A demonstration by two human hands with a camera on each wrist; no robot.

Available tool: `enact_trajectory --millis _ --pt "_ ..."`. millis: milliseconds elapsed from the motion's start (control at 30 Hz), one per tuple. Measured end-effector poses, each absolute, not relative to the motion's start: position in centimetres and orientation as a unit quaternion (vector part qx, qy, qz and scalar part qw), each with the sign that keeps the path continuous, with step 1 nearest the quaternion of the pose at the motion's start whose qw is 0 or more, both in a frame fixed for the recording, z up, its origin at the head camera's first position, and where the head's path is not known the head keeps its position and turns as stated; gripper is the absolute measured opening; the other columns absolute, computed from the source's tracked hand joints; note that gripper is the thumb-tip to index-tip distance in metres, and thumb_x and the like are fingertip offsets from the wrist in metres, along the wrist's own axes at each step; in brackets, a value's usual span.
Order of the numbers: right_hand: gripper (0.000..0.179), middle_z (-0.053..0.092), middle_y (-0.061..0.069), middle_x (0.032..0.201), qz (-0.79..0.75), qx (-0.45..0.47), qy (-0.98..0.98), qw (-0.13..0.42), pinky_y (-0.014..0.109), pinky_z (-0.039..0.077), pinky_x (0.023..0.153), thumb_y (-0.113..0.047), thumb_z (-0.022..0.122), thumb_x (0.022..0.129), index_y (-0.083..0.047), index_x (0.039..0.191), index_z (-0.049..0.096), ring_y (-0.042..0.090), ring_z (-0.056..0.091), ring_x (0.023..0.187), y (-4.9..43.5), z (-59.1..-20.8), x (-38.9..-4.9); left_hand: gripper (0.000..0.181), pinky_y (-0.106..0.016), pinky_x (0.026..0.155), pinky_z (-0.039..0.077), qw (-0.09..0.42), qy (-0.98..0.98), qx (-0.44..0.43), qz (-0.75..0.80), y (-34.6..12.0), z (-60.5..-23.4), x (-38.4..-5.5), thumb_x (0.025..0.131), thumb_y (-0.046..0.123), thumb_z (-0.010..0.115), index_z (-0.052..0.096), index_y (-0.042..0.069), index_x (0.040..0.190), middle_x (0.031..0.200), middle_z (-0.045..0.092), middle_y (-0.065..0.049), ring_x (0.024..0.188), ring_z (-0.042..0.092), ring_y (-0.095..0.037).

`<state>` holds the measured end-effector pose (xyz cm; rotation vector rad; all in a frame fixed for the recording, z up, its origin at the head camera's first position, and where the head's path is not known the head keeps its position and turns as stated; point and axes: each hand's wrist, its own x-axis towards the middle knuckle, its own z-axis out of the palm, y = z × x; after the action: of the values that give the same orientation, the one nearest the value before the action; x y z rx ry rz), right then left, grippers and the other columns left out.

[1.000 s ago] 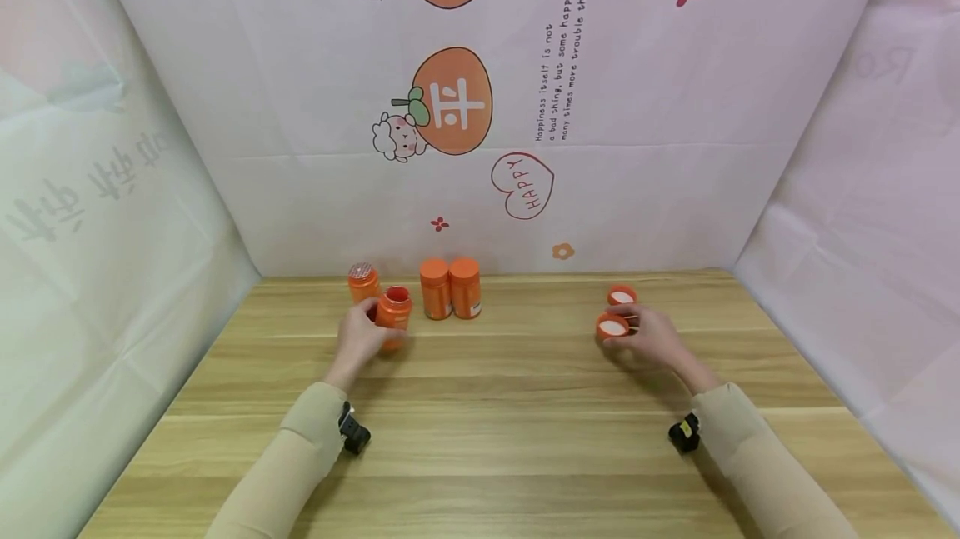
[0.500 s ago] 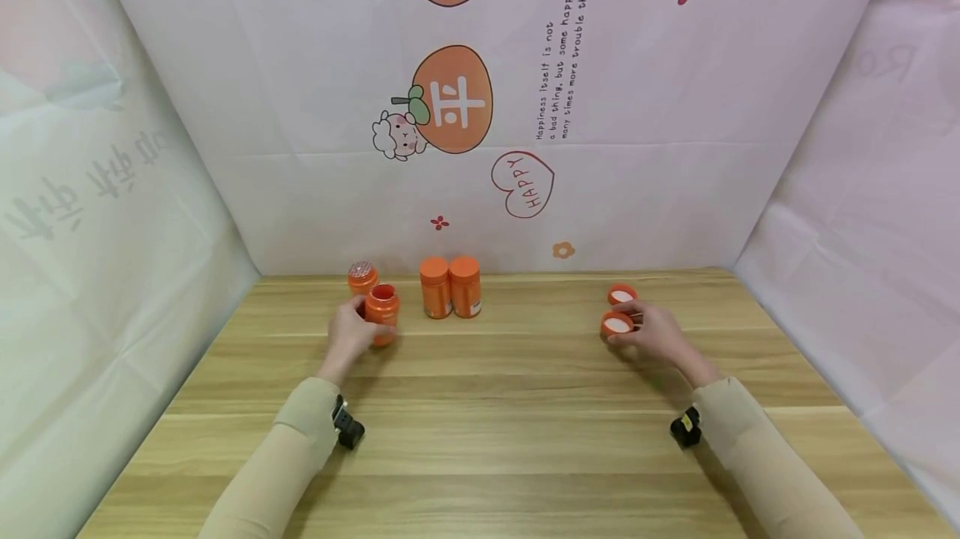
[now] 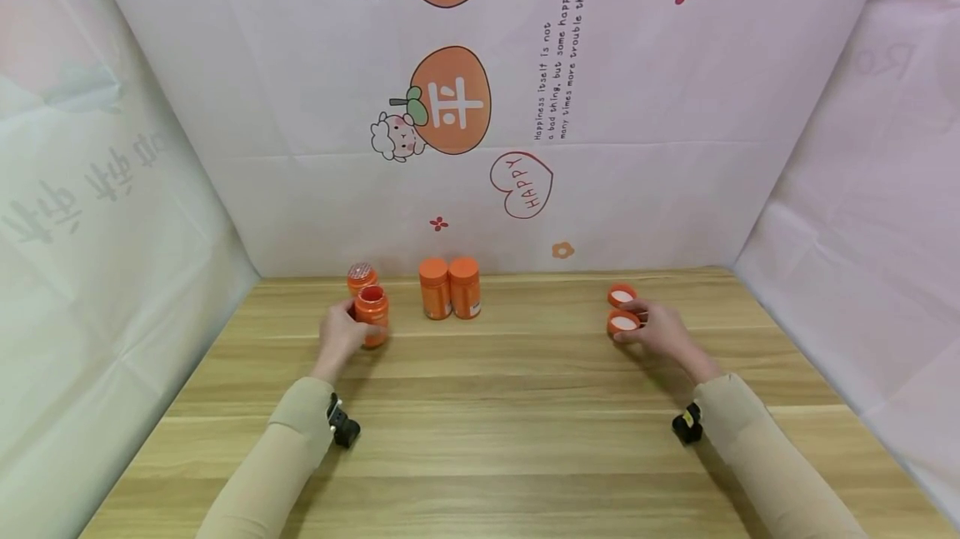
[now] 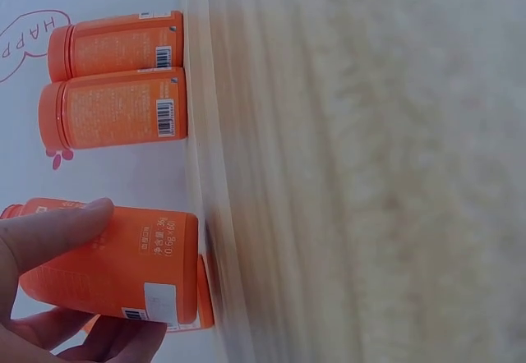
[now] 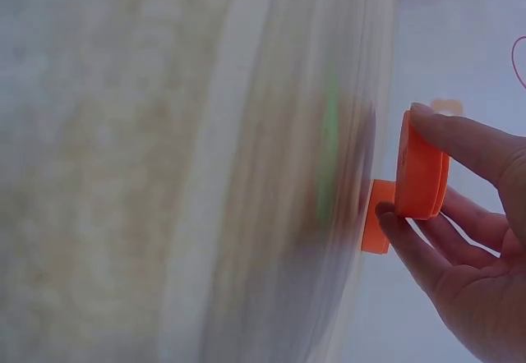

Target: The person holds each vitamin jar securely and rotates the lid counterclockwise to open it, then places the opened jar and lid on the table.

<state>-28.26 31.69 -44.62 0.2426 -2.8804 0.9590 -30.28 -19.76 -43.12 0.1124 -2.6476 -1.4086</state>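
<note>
My left hand (image 3: pixel 341 335) grips an uncapped orange bottle (image 3: pixel 372 318), thumb on its near side and fingers round the back, as the left wrist view shows. Right behind it stands another orange bottle (image 3: pixel 361 275), its top covered by a silvery, patterned seal. Over on the right, my right hand (image 3: pixel 660 329) pinches an orange cap (image 3: pixel 623 323) by its edge, white lining upward. A second orange cap (image 3: pixel 622 296) lies lining up just beyond it on the table. In the right wrist view the held cap (image 5: pixel 422 170) sits between thumb and fingers, slightly above the tabletop.
Two capped orange bottles (image 3: pixel 435 289) stand side by side near the back wall (image 3: pixel 615 189), to the right of the left hand. White printed sheets enclose the wooden table (image 3: pixel 510 422) at the back and both sides.
The left hand has carried its uncapped bottle leftward, in front of the sealed one. The right hand has shifted its cap slightly right, nearer the other cap.
</note>
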Motion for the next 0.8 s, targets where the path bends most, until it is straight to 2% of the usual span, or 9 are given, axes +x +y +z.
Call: enact_trajectory --millis 800 --pt "0.057 0.061 0.029 0.113 0.291 0.072 -0.953 0.049 0.05 0.046 0.087 -0.015 0.08 0.074 0.01 0.12 0.056 0.041 0.058 0.103 32.7 -45.0 -29.1 0.061 -0.047 0.099 0.042 0.052 -0.882 0.066 -0.464 -21.1 -43.2 -30.8 0.072 0.005 0.076 0.052 -0.008 0.127 0.125 0.057 -0.027 0.115 0.055 -0.037"
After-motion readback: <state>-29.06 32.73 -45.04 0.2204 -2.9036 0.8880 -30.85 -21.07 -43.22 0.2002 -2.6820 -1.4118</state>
